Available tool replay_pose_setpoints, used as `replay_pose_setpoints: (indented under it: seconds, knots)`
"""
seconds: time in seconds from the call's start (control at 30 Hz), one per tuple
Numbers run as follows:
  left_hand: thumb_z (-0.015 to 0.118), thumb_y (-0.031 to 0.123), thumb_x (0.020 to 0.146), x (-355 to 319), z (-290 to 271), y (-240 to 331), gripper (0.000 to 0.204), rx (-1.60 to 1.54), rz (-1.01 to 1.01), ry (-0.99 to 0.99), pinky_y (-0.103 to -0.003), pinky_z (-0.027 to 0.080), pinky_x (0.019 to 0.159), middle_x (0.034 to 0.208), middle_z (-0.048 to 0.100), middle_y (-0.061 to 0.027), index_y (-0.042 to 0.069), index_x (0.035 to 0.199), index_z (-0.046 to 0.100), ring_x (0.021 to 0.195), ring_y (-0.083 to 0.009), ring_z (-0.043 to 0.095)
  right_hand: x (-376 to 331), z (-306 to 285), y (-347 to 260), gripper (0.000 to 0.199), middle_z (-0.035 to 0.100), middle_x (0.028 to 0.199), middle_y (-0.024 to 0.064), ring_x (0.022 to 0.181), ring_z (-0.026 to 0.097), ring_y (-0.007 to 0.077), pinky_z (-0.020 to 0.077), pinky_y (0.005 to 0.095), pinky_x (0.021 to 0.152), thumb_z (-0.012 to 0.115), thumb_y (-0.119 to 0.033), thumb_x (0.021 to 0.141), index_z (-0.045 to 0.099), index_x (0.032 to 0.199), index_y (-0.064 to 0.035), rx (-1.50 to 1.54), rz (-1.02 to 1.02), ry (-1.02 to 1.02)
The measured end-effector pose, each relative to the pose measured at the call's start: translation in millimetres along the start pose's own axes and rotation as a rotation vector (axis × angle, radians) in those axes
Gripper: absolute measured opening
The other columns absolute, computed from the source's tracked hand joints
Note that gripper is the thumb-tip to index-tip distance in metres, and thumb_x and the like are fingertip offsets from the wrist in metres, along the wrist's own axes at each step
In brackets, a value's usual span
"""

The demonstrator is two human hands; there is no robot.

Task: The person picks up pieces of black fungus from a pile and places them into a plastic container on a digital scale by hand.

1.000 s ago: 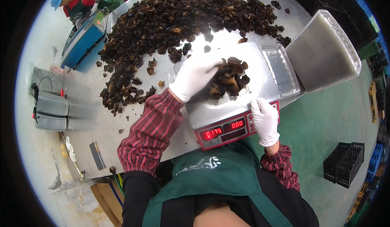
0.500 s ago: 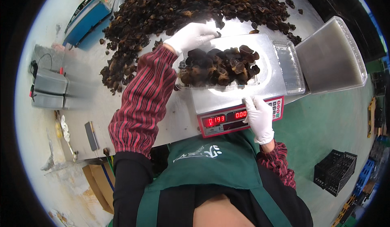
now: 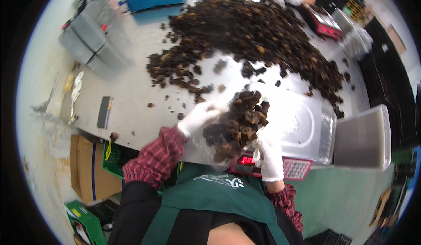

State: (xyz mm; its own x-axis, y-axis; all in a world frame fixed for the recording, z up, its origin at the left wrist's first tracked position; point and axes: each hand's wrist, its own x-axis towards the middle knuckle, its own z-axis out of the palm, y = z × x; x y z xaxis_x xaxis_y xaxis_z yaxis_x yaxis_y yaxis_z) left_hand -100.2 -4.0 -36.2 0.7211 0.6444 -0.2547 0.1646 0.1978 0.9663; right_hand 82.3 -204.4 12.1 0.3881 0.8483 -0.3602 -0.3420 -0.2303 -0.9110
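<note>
At frame centre, a clear tray (image 3: 202,150) heaped with wood-ear mushrooms (image 3: 239,128) looks tilted, grasped by the right hand (image 3: 269,155); the left hand's (image 3: 199,118) grip, beside it, is too blurred to tell. Uneven support could flex the plastic — spilling pieces onto the surface (image 3: 131,109).

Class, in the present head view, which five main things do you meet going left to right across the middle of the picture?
Dark flat bar → left hand → mushroom clump → right hand → plastic stack.
</note>
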Motion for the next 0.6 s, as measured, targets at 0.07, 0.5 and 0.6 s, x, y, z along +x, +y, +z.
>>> replay_pose_setpoints:
  seconds: [0.07,0.5,0.6]
  knots:
    - [0.059,0.017,0.093,-33.7,-10.4,-7.7,0.014,-0.314,-0.018,0.179,-0.019,0.04,0.061,0.091,0.064,-0.0032,0.008,0.084,0.055,0.07,-0.0031,0.05,6.4,21.9,-4.2,0.028,0.054,0.058,0.0001,0.045,0.05,0.0068,0.0362,0.0199,0.041,0.051,-0.025,0.1,0.061,0.102,0.0011,-0.09,0.098,-0.091]
    - [0.055,0.013,0.094,-109.4,-303.3,-107.6,0.008,-0.191,0.431,1.094,-0.025,0.044,0.075,0.081,0.055,0.0014,0.008,0.088,0.056,0.079,-0.0087,0.053,19.0,57.4,-22.9,0.026,0.06,0.064,0.0014,0.048,0.052,0.0069,0.0365,0.02,0.045,0.052,-0.019,0.098,0.066,0.102,0.002,-0.252,0.099,-0.1]
    - [0.056,0.008,0.09,-68.1,-380.2,-135.9,0.003,-0.356,0.515,1.19,-0.027,0.047,0.069,0.081,0.058,-0.0017,0.006,0.091,0.059,0.074,-0.0126,0.057,21.3,49.1,-26.6,0.027,0.054,0.057,0.0009,0.043,0.045,0.0059,0.0309,0.0197,0.041,0.049,-0.017,0.098,0.067,0.096,0.0021,-0.291,0.031,0.052]
